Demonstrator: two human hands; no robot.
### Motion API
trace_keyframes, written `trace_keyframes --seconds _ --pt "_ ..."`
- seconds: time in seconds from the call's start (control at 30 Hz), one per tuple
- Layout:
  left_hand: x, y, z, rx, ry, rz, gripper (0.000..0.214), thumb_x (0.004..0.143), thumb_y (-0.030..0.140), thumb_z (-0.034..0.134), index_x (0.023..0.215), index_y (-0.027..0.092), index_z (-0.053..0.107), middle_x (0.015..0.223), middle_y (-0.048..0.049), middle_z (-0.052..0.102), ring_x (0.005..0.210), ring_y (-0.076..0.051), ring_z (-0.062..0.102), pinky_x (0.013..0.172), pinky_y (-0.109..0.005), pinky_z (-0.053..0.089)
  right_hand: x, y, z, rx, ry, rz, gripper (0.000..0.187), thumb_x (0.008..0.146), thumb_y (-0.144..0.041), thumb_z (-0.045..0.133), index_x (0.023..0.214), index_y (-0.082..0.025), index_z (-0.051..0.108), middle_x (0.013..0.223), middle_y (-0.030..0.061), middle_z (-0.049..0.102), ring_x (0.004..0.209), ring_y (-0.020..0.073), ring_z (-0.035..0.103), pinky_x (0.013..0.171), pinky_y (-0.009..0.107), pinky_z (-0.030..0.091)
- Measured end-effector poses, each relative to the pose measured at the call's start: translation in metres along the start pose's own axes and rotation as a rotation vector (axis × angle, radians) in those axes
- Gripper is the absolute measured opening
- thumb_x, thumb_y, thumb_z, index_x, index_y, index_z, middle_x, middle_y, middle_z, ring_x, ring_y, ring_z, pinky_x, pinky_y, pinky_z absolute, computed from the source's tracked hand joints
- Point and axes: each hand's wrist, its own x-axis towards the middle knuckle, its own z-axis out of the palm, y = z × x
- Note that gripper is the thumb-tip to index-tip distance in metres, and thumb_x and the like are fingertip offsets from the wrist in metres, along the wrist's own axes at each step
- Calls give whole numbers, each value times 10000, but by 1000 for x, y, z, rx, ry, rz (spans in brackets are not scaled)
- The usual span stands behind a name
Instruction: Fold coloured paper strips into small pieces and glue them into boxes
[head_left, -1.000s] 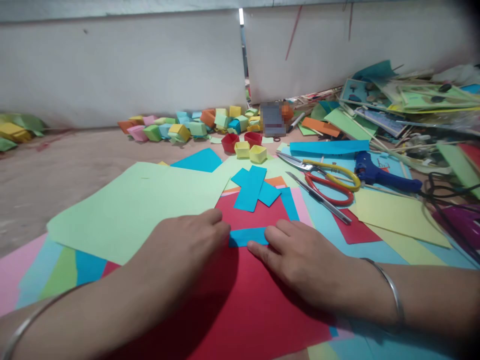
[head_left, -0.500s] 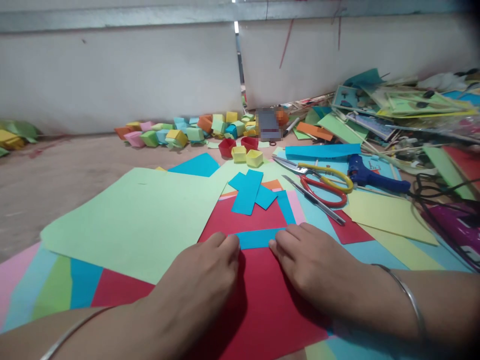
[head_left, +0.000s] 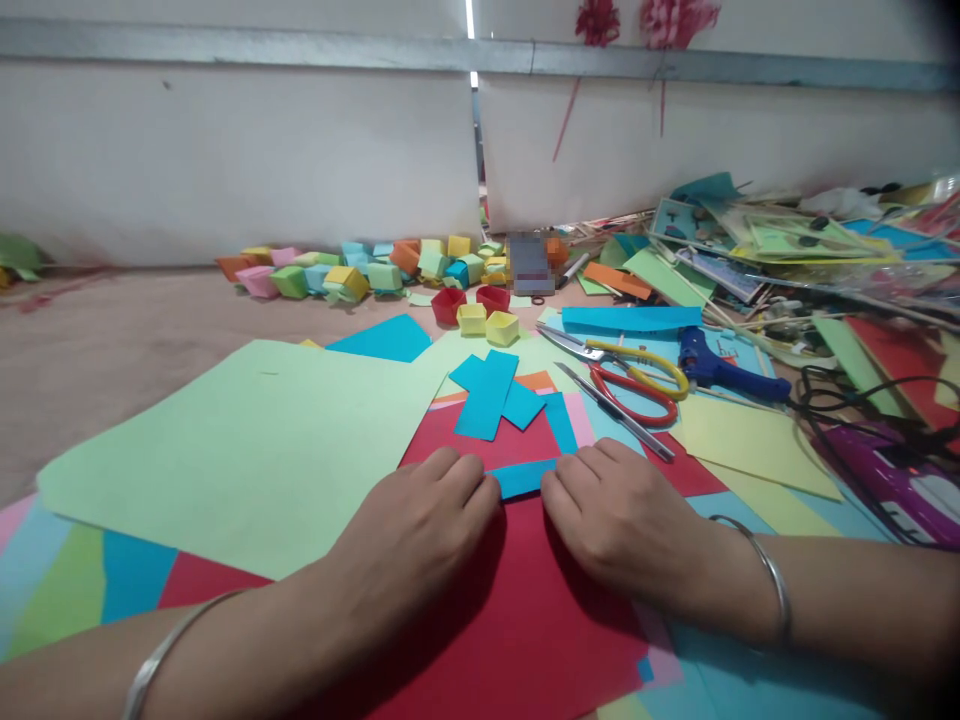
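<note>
A narrow blue paper strip (head_left: 523, 479) lies between my two hands over a red sheet (head_left: 517, 600). My left hand (head_left: 439, 515) is closed on the strip's left end, fingers curled and knuckles up. At its right end my right hand (head_left: 611, 510) grips it the same way; the fingertips of both are mostly hidden. Just beyond, two more blue strips (head_left: 487, 393) lie crossed on the red paper. Farther back stand small yellow paper boxes (head_left: 502, 328) and red paper boxes (head_left: 448, 306).
A large pale green sheet (head_left: 225, 450) spreads on the left. To the right are scissors (head_left: 634, 395), a craft knife (head_left: 615, 410), a blue glue gun (head_left: 727, 370) with a black cable, and yellow paper (head_left: 757, 445). Folded paper cubes (head_left: 345, 283) line the white wall.
My left hand has slid right along the strip, so less of it shows between my hands. The view has tilted up slightly, showing more wall. Both hands keep their grip.
</note>
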Motion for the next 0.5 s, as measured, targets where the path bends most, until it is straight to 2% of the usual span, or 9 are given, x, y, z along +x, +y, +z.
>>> trace_keyframes --seconds 0.27,0.5 --pt "3 0 5 72 196 52 268 768 -39 443 683 190 552 611 -32 565 517 -178 433 477 -325 272 1 2 -1 33 -46 22 266 879 -25 420 686 -171 529 637 50 535 598 180 369 583 337 165" --pt "5 -6 11 -27 231 46 274 840 -13 432 672 182 527 637 -18 556 530 -159 428 491 -288 303 5 8 1 53 4 -20 315 898 -7 386 671 -172 529 631 36 526 596 179 343 593 334 180"
